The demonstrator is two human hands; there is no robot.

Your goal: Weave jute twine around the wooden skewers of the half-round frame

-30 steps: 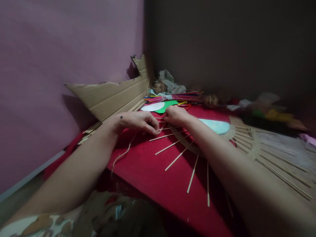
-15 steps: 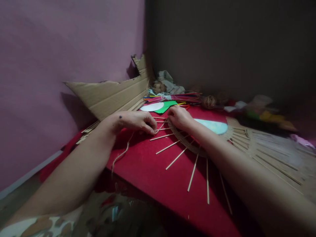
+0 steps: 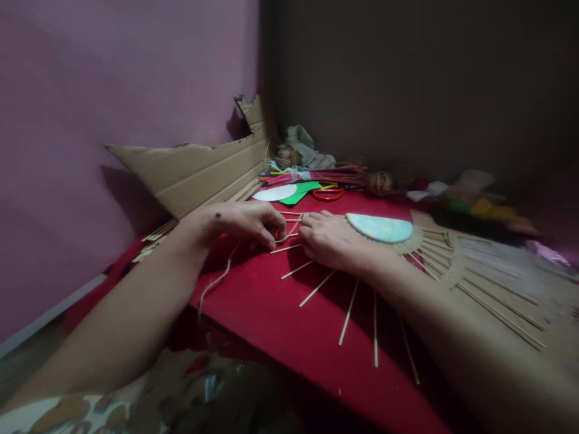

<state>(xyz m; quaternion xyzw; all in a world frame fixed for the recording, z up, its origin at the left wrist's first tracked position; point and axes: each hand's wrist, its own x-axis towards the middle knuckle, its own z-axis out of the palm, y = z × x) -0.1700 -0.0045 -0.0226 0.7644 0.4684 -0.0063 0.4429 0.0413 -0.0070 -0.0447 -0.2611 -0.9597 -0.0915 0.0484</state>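
My left hand (image 3: 260, 224) pinches a thin length of jute twine (image 3: 218, 282) just left of the fanned sticks, and the loose tail droops over the table's front edge. Curled over the sticks' inner ends, my right hand (image 3: 328, 241) grips the woven twine band that joins them. Most of that band is hidden beneath this hand. Several thin wooden sticks (image 3: 348, 313) spread outward from it toward me. Behind my right wrist lies a pale blue-green half-disc (image 3: 382, 228), near a finished-looking fan of sticks (image 3: 436, 256).
Folded cardboard (image 3: 194, 175) leans against the wall at left. Along the back are a twine ball (image 3: 288, 157), another twine ball (image 3: 380, 182), bundled coloured sticks (image 3: 335, 175), green paper (image 3: 304, 191), a white oval (image 3: 274, 193) and a red-handled tool (image 3: 328, 198). Red cloth (image 3: 271, 301) covers the table.
My right hand has come down and toward me from the band's far upper edge onto its left side, uncovering the red handle and half-disc. My left hand keeps its pinch on the twine.
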